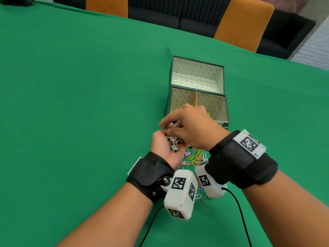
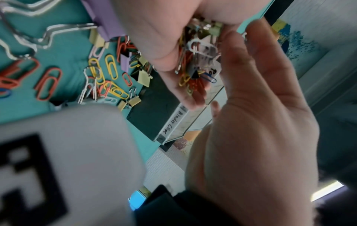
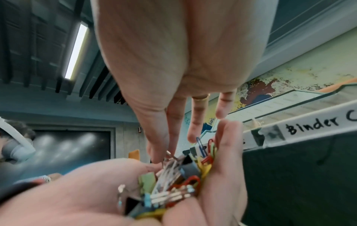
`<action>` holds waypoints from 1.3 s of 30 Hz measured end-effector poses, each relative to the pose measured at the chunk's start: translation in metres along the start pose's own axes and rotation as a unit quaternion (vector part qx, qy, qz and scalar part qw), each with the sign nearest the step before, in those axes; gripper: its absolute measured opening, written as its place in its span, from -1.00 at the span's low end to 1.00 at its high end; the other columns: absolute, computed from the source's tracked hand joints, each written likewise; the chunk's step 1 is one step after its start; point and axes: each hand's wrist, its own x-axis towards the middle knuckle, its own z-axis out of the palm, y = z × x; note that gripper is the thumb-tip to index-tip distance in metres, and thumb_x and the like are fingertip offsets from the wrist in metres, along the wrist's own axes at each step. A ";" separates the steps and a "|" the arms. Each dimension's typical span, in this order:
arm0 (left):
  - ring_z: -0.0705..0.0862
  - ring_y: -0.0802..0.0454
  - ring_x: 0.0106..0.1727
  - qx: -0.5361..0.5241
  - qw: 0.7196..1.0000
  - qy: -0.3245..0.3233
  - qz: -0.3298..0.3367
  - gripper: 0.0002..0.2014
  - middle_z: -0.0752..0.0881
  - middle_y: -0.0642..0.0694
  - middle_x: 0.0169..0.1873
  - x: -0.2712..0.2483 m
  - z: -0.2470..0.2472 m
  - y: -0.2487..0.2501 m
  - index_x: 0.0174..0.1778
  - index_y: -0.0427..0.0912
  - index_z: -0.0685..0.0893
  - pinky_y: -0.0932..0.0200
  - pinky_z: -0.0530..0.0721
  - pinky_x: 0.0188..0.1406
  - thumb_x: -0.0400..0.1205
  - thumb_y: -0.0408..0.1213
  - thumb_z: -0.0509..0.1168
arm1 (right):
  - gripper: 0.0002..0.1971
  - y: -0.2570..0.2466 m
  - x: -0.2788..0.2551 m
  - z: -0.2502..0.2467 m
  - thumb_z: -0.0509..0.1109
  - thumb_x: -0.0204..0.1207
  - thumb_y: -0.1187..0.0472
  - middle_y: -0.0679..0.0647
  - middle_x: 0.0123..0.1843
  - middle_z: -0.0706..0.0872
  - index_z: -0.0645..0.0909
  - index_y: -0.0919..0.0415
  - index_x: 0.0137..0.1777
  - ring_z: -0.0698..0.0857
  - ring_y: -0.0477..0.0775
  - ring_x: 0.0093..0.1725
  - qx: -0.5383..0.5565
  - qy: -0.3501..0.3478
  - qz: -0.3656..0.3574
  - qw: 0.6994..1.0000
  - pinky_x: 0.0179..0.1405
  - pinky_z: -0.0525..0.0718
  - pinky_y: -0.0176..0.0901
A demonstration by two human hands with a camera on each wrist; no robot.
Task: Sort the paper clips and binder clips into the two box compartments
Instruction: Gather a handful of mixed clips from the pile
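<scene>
A: Step? A mixed handful of clips (image 3: 173,188) was cupped in the left hand (image 1: 164,146), palm up, beside the box (image 1: 224,123).

B: Picking stage. The right hand (image 1: 188,127) was lowered into it, fingertips (image 3: 156,154) closed on a binder clip (image 3: 171,165), it seemed.

A: Rest?

B: Paper clips (image 1: 195,156) were left scattered on the table (image 1: 71,104). Next, the clip would need dropping in the compartment labelled "Binder Clips" (image 2: 171,123).

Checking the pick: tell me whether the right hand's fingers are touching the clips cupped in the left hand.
Touching. The right wrist view shows the right hand's fingers reaching down onto a metal clip atop the clips cupped in the left hand.
</scene>
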 end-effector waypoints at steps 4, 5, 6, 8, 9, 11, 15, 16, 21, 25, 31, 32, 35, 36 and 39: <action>0.75 -0.10 -0.19 0.009 0.999 -0.035 0.003 -0.68 0.77 -0.23 -0.27 -0.003 0.002 0.001 -0.26 -0.30 0.76 -0.05 0.68 0.07 0.64 -0.32 0.13 | -0.95 0.008 -0.005 -0.013 0.52 0.45 0.06 -0.41 -0.33 0.64 0.76 -0.15 -0.15 0.57 -0.34 -0.11 0.096 0.065 0.020 0.993 0.21 0.47 -0.14; 0.74 -0.10 -0.20 0.005 0.999 -0.037 0.005 -0.73 0.76 -0.24 -0.27 -0.003 0.003 0.002 -0.19 -0.31 0.71 -0.05 0.72 0.02 0.65 -0.32 0.13 | -0.94 0.010 -0.008 -0.015 0.55 0.42 0.10 -0.42 -0.38 0.64 0.77 -0.13 -0.19 0.58 -0.39 -0.16 0.125 0.082 0.026 0.988 0.09 0.50 -0.29; 0.75 -0.11 -0.25 0.002 0.999 -0.034 0.005 -0.75 0.76 -0.26 -0.30 -0.002 0.003 0.003 -0.16 -0.32 0.67 -0.03 0.76 -0.08 0.67 -0.32 0.12 | -0.92 0.013 -0.011 -0.017 0.56 0.41 0.13 -0.44 -0.41 0.65 0.78 -0.11 -0.21 0.60 -0.39 -0.21 0.144 0.095 0.032 0.984 -0.04 0.51 -0.38; 0.77 -0.11 -0.35 0.000 1.000 -0.028 0.003 -0.71 0.76 -0.28 -0.34 0.000 0.003 0.002 -0.17 -0.34 0.65 -0.02 0.78 -0.21 0.69 -0.30 0.08 | -0.90 0.015 -0.015 -0.016 0.57 0.40 0.15 -0.50 -0.42 0.64 0.78 -0.12 -0.20 0.61 -0.31 -0.27 0.163 0.110 0.036 0.980 -0.17 0.52 -0.39; 0.77 -0.11 -0.36 0.000 1.000 -0.027 0.003 -0.70 0.76 -0.28 -0.35 0.001 0.003 0.002 -0.17 -0.34 0.65 -0.01 0.78 -0.21 0.70 -0.30 0.07 | -0.89 0.015 -0.016 -0.016 0.57 0.41 0.14 -0.50 -0.40 0.64 0.77 -0.14 -0.17 0.61 -0.29 -0.29 0.165 0.117 0.037 0.979 -0.17 0.53 -0.40; 0.75 -0.11 -0.28 0.006 1.000 -0.029 0.006 -0.67 0.77 -0.26 -0.33 0.000 0.002 0.000 -0.17 -0.32 0.68 -0.01 0.75 -0.09 0.70 -0.29 0.04 | -0.86 0.014 -0.015 -0.013 0.54 0.45 0.07 -0.42 -0.31 0.65 0.76 -0.21 -0.04 0.57 -0.30 -0.20 0.141 0.121 0.037 0.982 -0.14 0.48 -0.48; 0.70 -0.11 -0.07 0.024 0.999 -0.019 0.011 -0.59 0.77 -0.22 -0.19 -0.002 0.000 -0.001 -0.25 -0.24 0.76 -0.03 0.58 0.22 0.70 -0.26 0.03 | -0.74 0.010 -0.007 0.001 0.45 0.49 -0.11 -0.23 -0.03 0.64 0.71 -0.20 0.17 0.48 -0.02 0.10 0.029 0.044 0.028 0.998 0.22 0.47 0.05; 0.70 -0.12 -0.02 0.020 1.000 -0.013 0.009 -0.64 0.76 -0.22 -0.14 -0.002 0.000 -0.002 -0.19 -0.22 0.73 -0.06 0.55 0.30 0.70 -0.26 0.04 | -0.76 0.008 -0.005 0.006 0.45 0.49 -0.11 -0.19 0.00 0.65 0.72 -0.20 0.15 0.45 0.01 0.11 0.011 0.030 0.029 0.999 0.24 0.47 0.12; 0.72 -0.09 -0.08 0.012 1.000 -0.006 0.013 -0.66 0.78 -0.21 -0.22 0.002 -0.001 -0.001 -0.11 -0.24 0.70 -0.03 0.60 0.19 0.70 -0.26 0.01 | -0.96 0.011 -0.006 0.009 0.52 0.44 0.00 -0.16 -0.16 0.59 0.76 -0.13 -0.13 0.51 0.02 -0.01 0.082 0.051 0.051 0.994 0.13 0.55 0.11; 0.72 -0.10 -0.08 0.023 1.000 -0.002 0.008 -0.65 0.78 -0.19 -0.23 0.002 -0.001 -0.003 -0.21 -0.19 0.71 0.01 0.58 0.19 0.67 -0.32 0.01 | -0.80 0.010 -0.007 0.009 0.51 0.42 -0.09 -0.16 -0.14 0.60 0.74 -0.19 0.05 0.55 0.05 0.01 0.105 0.060 0.040 0.992 0.15 0.56 0.09; 0.76 -0.08 -0.11 0.018 0.999 -0.032 0.006 -0.60 0.79 -0.18 -0.22 0.002 -0.002 -0.002 -0.24 -0.22 0.77 0.05 0.60 0.17 0.67 -0.30 0.03 | -0.96 0.006 -0.008 0.007 0.54 0.40 -0.03 -0.19 -0.22 0.62 0.73 -0.18 -0.19 0.56 -0.06 -0.08 0.121 0.060 0.039 0.990 0.08 0.55 0.03; 0.75 -0.07 -0.09 0.023 0.999 -0.034 0.006 -0.68 0.78 -0.19 -0.19 0.001 -0.001 -0.001 -0.13 -0.25 0.73 0.05 0.62 0.13 0.66 -0.30 0.05 | -0.95 0.006 -0.010 0.003 0.55 0.39 0.00 -0.21 -0.28 0.65 0.73 -0.13 -0.23 0.60 -0.16 -0.18 0.142 0.067 0.048 0.986 -0.01 0.58 -0.11; 0.77 -0.10 -0.23 0.021 0.999 -0.039 0.010 -0.70 0.78 -0.25 -0.25 0.002 0.000 0.001 -0.19 -0.33 0.74 0.00 0.72 0.01 0.65 -0.35 0.10 | -0.97 0.010 -0.017 -0.015 0.57 0.42 0.12 -0.17 -0.36 0.75 0.77 -0.01 -0.20 0.65 -0.30 -0.42 0.216 0.085 0.062 0.971 -0.29 0.61 -0.37; 0.79 -0.13 -0.27 0.013 0.999 -0.046 0.008 -0.67 0.78 -0.28 -0.26 0.002 0.000 0.001 -0.24 -0.37 0.75 -0.02 0.76 -0.06 0.66 -0.36 0.10 | -0.97 0.011 -0.019 -0.019 0.57 0.42 0.14 -0.13 -0.36 0.78 0.78 0.01 -0.19 0.68 -0.27 -0.43 0.243 0.099 0.065 0.963 -0.30 0.65 -0.37; 0.79 -0.18 -0.28 0.001 0.998 -0.056 0.000 -0.69 0.77 -0.33 -0.23 0.000 0.001 0.001 -0.16 -0.43 0.69 -0.06 0.81 -0.19 0.69 -0.36 0.08 | -0.97 0.014 -0.028 -0.022 0.58 0.42 0.18 -0.03 -0.33 0.82 0.78 0.07 -0.20 0.77 -0.08 -0.34 0.306 0.124 0.079 0.941 -0.25 0.72 -0.32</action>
